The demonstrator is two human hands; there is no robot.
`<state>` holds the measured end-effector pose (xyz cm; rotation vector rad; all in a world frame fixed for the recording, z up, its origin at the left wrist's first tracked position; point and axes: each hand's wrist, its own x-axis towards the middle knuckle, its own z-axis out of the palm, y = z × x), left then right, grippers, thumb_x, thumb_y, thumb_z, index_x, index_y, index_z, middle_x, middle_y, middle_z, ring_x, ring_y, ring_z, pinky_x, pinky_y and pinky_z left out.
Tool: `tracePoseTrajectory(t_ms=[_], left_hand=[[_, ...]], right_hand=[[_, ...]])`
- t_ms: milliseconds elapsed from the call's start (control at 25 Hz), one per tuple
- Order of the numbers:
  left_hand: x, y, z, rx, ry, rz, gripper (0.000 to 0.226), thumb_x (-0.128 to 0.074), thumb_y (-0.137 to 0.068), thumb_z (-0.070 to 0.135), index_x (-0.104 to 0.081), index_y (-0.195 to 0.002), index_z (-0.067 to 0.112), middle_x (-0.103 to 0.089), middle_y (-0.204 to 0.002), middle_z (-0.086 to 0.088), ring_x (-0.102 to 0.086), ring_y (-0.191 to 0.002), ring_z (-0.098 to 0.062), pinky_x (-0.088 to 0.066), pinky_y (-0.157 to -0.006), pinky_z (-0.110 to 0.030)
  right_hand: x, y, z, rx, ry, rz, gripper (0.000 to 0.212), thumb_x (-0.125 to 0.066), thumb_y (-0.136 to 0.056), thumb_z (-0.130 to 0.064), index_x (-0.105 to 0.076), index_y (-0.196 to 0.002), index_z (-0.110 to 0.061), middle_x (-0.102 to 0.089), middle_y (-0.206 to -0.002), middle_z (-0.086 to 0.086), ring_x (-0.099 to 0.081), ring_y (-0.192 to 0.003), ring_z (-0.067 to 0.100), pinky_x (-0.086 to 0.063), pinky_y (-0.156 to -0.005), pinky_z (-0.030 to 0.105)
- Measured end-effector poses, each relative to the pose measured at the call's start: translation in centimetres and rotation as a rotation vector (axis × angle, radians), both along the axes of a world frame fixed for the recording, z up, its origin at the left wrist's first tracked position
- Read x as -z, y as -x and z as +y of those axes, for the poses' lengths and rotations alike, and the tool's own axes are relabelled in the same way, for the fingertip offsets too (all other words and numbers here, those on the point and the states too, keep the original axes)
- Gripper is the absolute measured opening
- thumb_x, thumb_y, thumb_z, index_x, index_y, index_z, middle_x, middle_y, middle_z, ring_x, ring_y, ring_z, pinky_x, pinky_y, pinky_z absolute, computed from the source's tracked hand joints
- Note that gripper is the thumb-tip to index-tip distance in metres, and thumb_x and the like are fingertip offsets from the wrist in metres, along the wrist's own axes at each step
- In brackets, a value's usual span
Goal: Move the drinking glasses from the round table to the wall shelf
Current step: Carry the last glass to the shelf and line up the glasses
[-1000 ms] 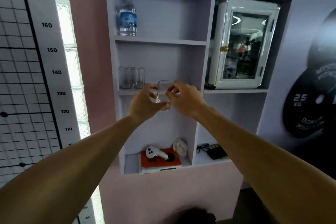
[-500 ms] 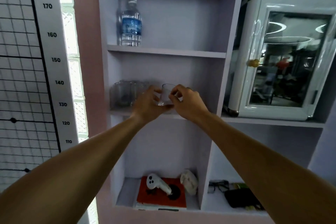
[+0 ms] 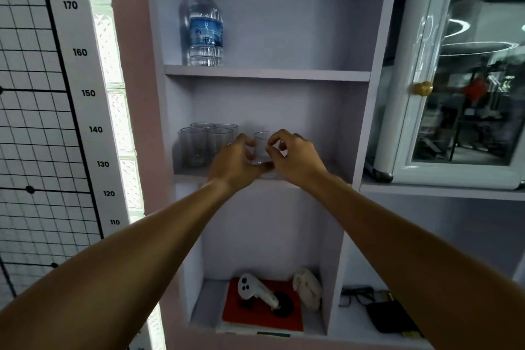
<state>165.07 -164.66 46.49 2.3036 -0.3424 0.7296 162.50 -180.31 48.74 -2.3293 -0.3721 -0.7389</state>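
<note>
clear glass (image 3: 262, 148), small and upright with its long axis vertical, sits between your hands at the front of the middle wall shelf (image 3: 318, 179). your left hand (image 3: 231, 166) and right hand (image 3: 292, 160) pinch its sides, equally near. four more glasses (image 3: 208, 140) cluster just beside it, to its left.

Daylight glares through the glass-block window (image 3: 113, 111); shelf recesses dim, edges bowed, slightly soft.
</note>
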Motion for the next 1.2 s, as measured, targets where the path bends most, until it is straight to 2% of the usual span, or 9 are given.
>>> tracePoseTrajectory(t_ms=[160, 360, 520, 600, 680, 800, 1040, 1120, 1200], left_hand=[[-0.1, -0.1, 0.5, -0.068, 0.01, -0.004, 0.073, -0.073, -0.062, 0.073, -0.051, -0.114, 0.028, -0.069, -0.083, 0.011, -0.063, -0.069, -0.008, -0.045, -0.054, -0.024], [0.1, -0.8, 0.6, -0.101, -0.012, -0.054, 0.052, -0.075, -0.071, 0.064, -0.046, -0.099, 0.03, -0.064, -0.08, 0.011, -0.057, -0.062, -0.003, -0.038, -0.047, -0.021], [0.3, -1.9, 0.8, -0.089, -0.012, -0.046, 0.032, -0.072, -0.082, 0.047, -0.052, -0.101, 0.032, -0.068, -0.083, 0.005, -0.066, -0.075, -0.018, -0.054, -0.06, -0.032], [0.5, -2.3, 0.9, -0.076, -0.007, -0.04, 0.031, -0.071, -0.084, 0.042, -0.056, -0.108, 0.03, -0.069, -0.078, 0.005, -0.068, -0.075, -0.019, -0.057, -0.066, -0.036], [0.5, -2.5, 1.1, -0.07, -0.006, -0.047, 0.037, -0.07, -0.084, 0.042, -0.058, -0.116, 0.027, -0.069, -0.076, 0.007, -0.068, -0.077, -0.018, -0.056, -0.067, -0.034], [0.5, -2.7, 1.3, -0.072, -0.002, -0.051, 0.047, -0.069, -0.084, 0.046, -0.058, -0.126, 0.025, -0.073, -0.081, 0.007, -0.069, -0.086, -0.018, -0.053, -0.071, -0.031], [0.1, -2.5, 1.4, -0.086, -0.023, -0.018, 0.06, -0.064, -0.082, 0.044, -0.055, -0.138, 0.022, -0.073, -0.113, -0.006, -0.065, -0.11, -0.03, -0.055, -0.088, -0.043], [0.1, -2.3, 1.5, -0.071, -0.021, 0.012, 0.058, -0.061, -0.081, 0.042, -0.058, -0.135, 0.022, -0.073, -0.113, -0.006, -0.065, -0.109, -0.031, -0.055, -0.088, -0.044], [-0.1, -2.1, 1.8, -0.057, -0.039, 0.015, 0.041, -0.059, -0.08, 0.04, -0.069, -0.116, 0.024, -0.075, -0.104, -0.004, -0.067, -0.099, -0.029, -0.056, -0.08, -0.039]], right_hand=[[0.2, -0.6, 0.7, -0.017, -0.015, 0.037, 0.032, -0.063, -0.094, -0.03, -0.055, -0.125, -0.03, -0.06, -0.113, 0.007, -0.063, -0.093, 0.025, -0.049, -0.071, 0.028], [0.3, -1.2, 1.6, -0.002, -0.061, 0.066, 0.05, -0.065, -0.093, -0.017, -0.042, -0.136, -0.027, -0.057, -0.115, 0.01, -0.064, -0.096, 0.027, -0.056, -0.074, 0.033], [0.2, -2.0, 2.2, -0.025, -0.098, 0.059, 0.047, -0.06, -0.095, -0.008, -0.043, -0.136, -0.024, -0.061, -0.098, 0.006, -0.063, -0.084, 0.021, -0.045, -0.057, 0.018], [0.1, -2.3, 2.4, -0.041, -0.131, 0.068, 0.046, -0.057, -0.096, -0.004, -0.044, -0.136, -0.022, -0.064, -0.096, 0.007, -0.064, -0.08, 0.02, -0.044, -0.054, 0.016], [0.1, -2.7, 2.7, -0.05, -0.143, 0.058, 0.046, -0.054, -0.094, 0.0, -0.046, -0.134, -0.021, -0.065, -0.094, 0.009, -0.063, -0.075, 0.019, -0.045, -0.054, 0.017], [0.3, -3.3, 2.9, -0.046, -0.166, 0.07, 0.046, -0.051, -0.094, 0.002, -0.048, -0.133, -0.021, -0.065, -0.096, 0.007, -0.061, -0.075, 0.017, -0.043, -0.052, 0.016], [1.0, -4.9, 3.8, -0.049, -0.172, 0.059, 0.04, -0.047, -0.097, -0.002, -0.049, -0.131, -0.023, -0.067, -0.109, 0.008, -0.062, -0.084, 0.019, -0.039, -0.053, 0.009], [1.2, -5.2, 4.0, -0.054, -0.177, 0.051, 0.04, -0.046, -0.097, -0.002, -0.049, -0.13, -0.024, -0.067, -0.11, 0.007, -0.062, -0.087, 0.019, -0.042, -0.057, 0.011], [1.3, -5.4, 4.2, -0.056, -0.19, 0.041, 0.04, -0.046, -0.096, -0.002, -0.05, -0.129, -0.024, -0.066, -0.11, 0.006, -0.062, -0.09, 0.02, -0.047, -0.064, 0.017]])
